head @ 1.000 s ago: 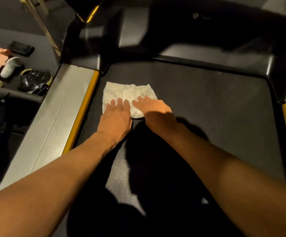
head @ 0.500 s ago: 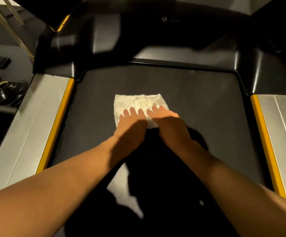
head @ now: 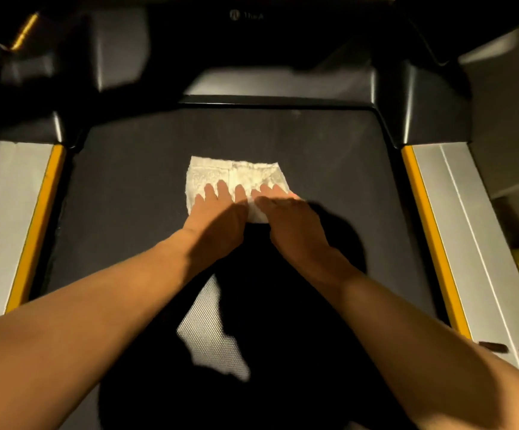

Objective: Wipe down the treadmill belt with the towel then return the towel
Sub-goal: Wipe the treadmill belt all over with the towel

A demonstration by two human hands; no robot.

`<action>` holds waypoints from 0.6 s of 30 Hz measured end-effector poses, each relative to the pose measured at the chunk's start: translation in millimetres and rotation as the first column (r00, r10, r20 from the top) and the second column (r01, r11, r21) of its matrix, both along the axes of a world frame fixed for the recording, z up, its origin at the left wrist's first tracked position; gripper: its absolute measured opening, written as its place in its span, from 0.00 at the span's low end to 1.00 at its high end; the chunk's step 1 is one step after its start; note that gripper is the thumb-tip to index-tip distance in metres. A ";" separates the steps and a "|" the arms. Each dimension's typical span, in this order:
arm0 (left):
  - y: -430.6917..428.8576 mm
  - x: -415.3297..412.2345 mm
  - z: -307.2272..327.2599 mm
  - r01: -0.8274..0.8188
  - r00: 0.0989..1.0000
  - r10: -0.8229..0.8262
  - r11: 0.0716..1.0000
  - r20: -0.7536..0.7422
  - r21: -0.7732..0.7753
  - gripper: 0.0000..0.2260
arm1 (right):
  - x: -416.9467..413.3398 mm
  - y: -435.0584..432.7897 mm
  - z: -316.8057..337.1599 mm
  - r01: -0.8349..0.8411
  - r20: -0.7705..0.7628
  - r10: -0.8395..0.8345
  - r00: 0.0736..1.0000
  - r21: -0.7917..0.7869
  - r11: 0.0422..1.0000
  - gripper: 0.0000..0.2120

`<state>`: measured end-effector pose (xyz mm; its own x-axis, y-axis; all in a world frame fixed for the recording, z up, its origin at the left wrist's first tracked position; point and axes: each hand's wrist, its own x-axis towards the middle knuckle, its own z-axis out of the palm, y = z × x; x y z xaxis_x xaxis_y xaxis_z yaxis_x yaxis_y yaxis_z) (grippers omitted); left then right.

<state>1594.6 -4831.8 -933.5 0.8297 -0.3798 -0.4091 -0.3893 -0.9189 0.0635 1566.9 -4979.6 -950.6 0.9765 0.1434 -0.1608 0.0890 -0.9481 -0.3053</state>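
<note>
Towel (head: 236,178) flat on the treadmill belt (head: 134,187), near its front end, under 2 hands

Left hand (head: 217,212) and right hand (head: 289,215) lie side by side, palms down, fingers straight and pressing the towel's near half; both forearms reach forward from the lower corners. 1 white folded towel, 2 yellow-edged grey side rails (head: 456,243) flank the belt

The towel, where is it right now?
In the head view, the white towel lies flat near the middle of the treadmill belt, between the two yellow side strips, with the left hand and right hand pressing on its near edge.
</note>
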 end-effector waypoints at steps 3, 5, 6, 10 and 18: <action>-14.0 24.9 -2.3 -0.030 0.997 0.031 0.999 -0.075 0.012 0.29 | 17.9 -5.4 10.0 0.149 0.074 -0.162 0.984 0.161 0.976 0.19; -26.6 31.0 -2.9 -0.043 0.997 0.043 0.999 -0.068 0.013 0.29 | 19.9 -10.9 8.1 0.126 0.043 -0.133 0.990 0.130 0.983 0.20; -32.3 27.2 -1.9 -0.037 0.999 0.036 0.999 -0.039 -0.017 0.28 | 14.8 -13.3 9.2 0.118 0.030 -0.123 0.992 0.146 0.982 0.19; -43.8 -7.5 3.1 0.046 0.996 -0.056 0.990 -0.075 -0.130 0.25 | -29.1 -28.5 -11.2 0.167 0.084 -0.169 0.982 0.036 0.985 0.15; -76.3 25.4 14.4 0.094 0.995 -0.093 0.995 0.042 -0.024 0.27 | 6.1 -49.5 14.7 0.219 0.039 -0.219 0.975 0.001 0.976 0.20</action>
<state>1620.0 -4908.1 -919.1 0.8057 -0.4669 -0.3646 -0.4766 -0.8764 0.0691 1572.9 -5029.1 -935.9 0.9896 -0.0753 -0.1227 -0.1096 -0.9467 -0.3029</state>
